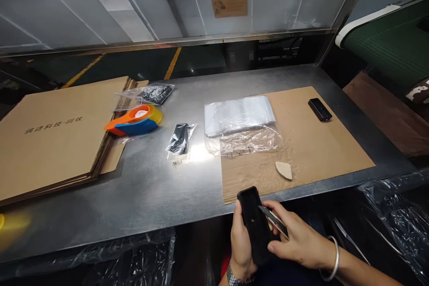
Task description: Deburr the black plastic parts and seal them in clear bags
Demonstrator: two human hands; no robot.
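Observation:
A black, tray-like rectangular part (pixel 254 223) is tilted upright at the front edge of the table. My left hand (pixel 240 241) holds it along its left side, fingers wrapped round it. A slim metal blade-like tool (pixel 275 220) is gripped in my right hand (pixel 295 237), its pointed tip over the inside of the black part. The right thumb rests near the part's lower right edge. Just beyond, a pale wedge-shaped piece (pixel 284 170) lies on the cardboard sheet (pixel 321 152).
Clear plastic bags (pixel 239 116) lie mid-table, a bagged black item (pixel 180 138) left of them. An orange and blue tape dispenser (pixel 136 120) sits beside stacked cardboard (pixel 56 129). A black device (pixel 320 109) lies at right. Black plastic liners hang below the front edge.

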